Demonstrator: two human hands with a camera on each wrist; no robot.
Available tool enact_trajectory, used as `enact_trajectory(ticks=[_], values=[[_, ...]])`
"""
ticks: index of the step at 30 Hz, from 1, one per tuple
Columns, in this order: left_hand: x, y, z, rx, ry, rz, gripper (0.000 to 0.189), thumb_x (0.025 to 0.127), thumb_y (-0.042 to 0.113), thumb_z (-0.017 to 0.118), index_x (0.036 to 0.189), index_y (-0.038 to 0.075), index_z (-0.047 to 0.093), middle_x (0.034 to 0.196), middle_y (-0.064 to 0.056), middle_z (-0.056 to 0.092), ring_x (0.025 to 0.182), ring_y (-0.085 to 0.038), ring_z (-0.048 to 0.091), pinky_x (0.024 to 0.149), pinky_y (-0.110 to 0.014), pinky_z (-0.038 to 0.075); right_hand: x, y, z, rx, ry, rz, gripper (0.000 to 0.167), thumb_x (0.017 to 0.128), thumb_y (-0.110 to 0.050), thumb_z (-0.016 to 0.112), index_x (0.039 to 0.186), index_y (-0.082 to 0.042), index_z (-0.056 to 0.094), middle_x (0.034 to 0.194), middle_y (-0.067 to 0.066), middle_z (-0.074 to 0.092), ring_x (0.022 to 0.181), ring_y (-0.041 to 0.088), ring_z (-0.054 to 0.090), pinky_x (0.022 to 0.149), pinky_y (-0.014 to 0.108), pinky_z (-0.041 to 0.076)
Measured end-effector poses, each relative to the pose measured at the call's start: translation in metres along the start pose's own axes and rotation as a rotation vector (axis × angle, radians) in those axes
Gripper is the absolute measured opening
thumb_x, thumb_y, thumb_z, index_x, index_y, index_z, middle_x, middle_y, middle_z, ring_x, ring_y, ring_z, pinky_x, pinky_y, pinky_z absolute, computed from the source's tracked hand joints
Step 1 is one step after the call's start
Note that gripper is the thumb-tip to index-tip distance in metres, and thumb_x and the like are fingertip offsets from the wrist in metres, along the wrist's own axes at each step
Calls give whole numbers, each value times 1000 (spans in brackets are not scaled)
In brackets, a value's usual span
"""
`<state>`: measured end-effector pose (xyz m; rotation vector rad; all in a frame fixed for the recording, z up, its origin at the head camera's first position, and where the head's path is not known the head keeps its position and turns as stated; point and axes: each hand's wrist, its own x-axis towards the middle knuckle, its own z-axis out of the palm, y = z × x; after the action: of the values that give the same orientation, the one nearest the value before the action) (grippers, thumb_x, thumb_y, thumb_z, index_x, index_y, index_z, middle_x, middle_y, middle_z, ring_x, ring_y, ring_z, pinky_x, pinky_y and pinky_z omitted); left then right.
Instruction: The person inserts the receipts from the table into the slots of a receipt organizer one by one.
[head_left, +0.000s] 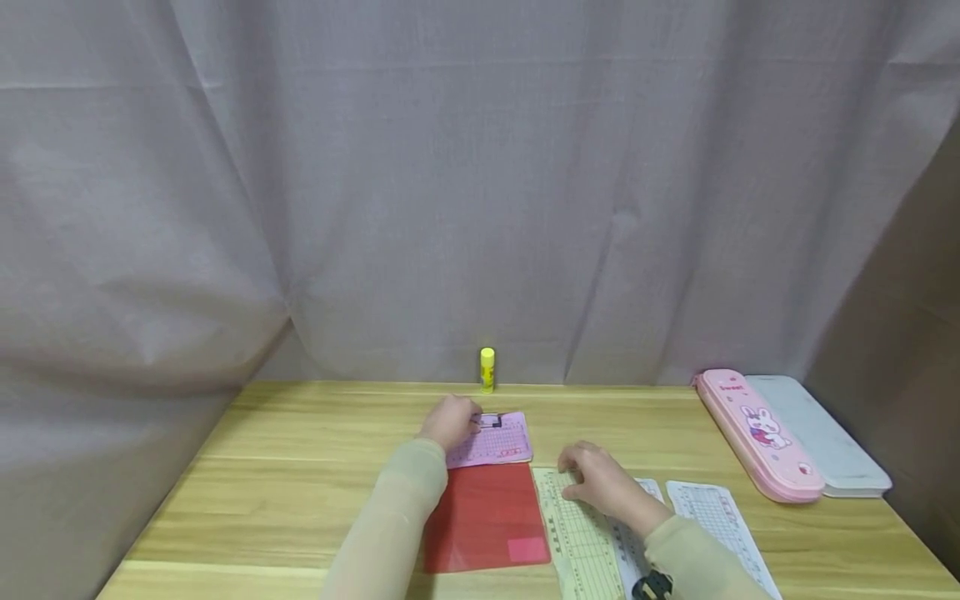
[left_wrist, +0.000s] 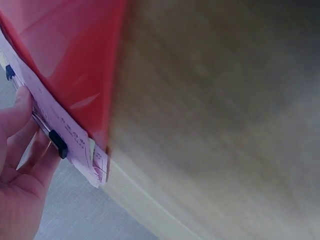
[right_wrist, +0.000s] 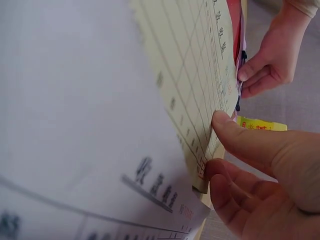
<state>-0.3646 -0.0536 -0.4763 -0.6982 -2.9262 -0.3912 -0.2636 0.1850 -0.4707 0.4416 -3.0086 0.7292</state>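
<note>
My left hand (head_left: 451,422) pinches the top edge of a sheaf of pink forms (head_left: 498,439) at a metal clip with black ends (left_wrist: 44,126). The pink sheaf overlaps the top of a translucent red folder (head_left: 483,517), which lies flat on the table. To its right, my right hand (head_left: 600,483) pinches the top edge of a yellowish printed form (head_left: 581,542), thumb over the edge and fingers curled below it. Beside that lies a white form (head_left: 651,490), partly hidden under the right forearm.
Another white form (head_left: 716,517) lies further right. A pink pencil case with a rabbit (head_left: 761,437) and a pale flat case (head_left: 817,437) lie at the right. A yellow glue stick (head_left: 487,371) stands at the back of the wooden table (head_left: 300,483), before a grey curtain (head_left: 450,183).
</note>
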Motion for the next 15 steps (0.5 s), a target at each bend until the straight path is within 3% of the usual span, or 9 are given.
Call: enact_trajectory(ticks=[4,10,15], values=[[-1,-1,0,-4,9,5,15,82,13,74,96,11,75,91,-1,72,89,-18,67,83,-31,54,1,2,-1,-28,-24,-47,40,69,-7,81,107,-4,68,90,2,58,80,14,53,73,33,51],[-1,-1,1,-5,13,11,15,81,14,74,96,11,75,92,-1,73,90,-18,67,83,-31,53,1,5,0,-10,-29,-98,27,70,-5,80,91,-10,63,95,1,54,72,9,46,63,23,45],[0,-1,1,-1,15,16,16,81,14,74,97,11,75,93,-1,72,91,-18,67,84,-31,53,3,6,0,39,-20,-125,32,69,-1,79,88,-11,55,82,-2,53,69,10,47,59,21,43]])
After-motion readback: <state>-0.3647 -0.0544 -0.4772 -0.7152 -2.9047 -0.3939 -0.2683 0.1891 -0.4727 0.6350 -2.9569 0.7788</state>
